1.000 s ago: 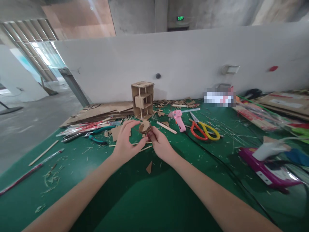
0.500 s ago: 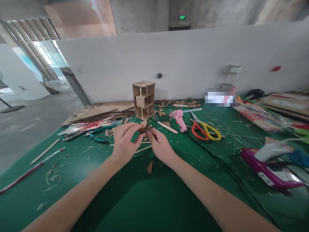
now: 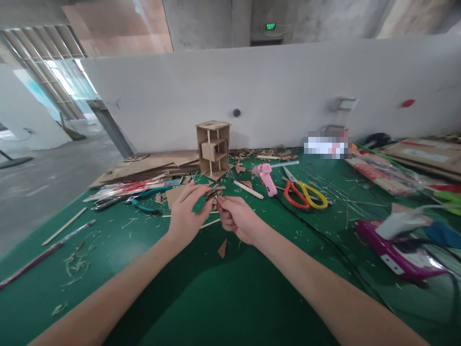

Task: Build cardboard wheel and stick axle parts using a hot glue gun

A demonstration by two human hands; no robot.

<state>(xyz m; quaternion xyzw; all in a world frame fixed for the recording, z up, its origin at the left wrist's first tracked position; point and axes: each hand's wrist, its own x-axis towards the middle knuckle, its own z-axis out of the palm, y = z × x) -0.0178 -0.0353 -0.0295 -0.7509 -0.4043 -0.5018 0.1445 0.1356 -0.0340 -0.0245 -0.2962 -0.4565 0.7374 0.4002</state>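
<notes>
My left hand (image 3: 188,210) pinches a small dark brown piece (image 3: 212,193), perhaps cardboard, between thumb and fingers. Against the right side of that piece, my right hand (image 3: 239,218) is closed, thumb pressed on its curled fingers; what lies in the pinch is too small to make out. Just behind both hands stands an upright cardboard shelf tower (image 3: 215,149) with several levels and thin stick posts. Beneath the hands lie thin wooden sticks (image 3: 209,224) and cardboard scraps, partly covered by the fingers. A triangular cardboard scrap (image 3: 223,248) rests nearer to me.
To the right lie a pink glue gun (image 3: 266,179) with its black cord, scissors (image 3: 306,194) with red and yellow handles, and a purple power strip (image 3: 399,254). On the left are pliers (image 3: 142,205), plastic-wrapped items and stacked cardboard (image 3: 151,166). A white wall (image 3: 273,96) bounds the back.
My right hand has turned, its fingers now curled tighter beside the brown piece. The piece appears tilted flatter in my left hand, which has barely moved. The view has shifted slightly.
</notes>
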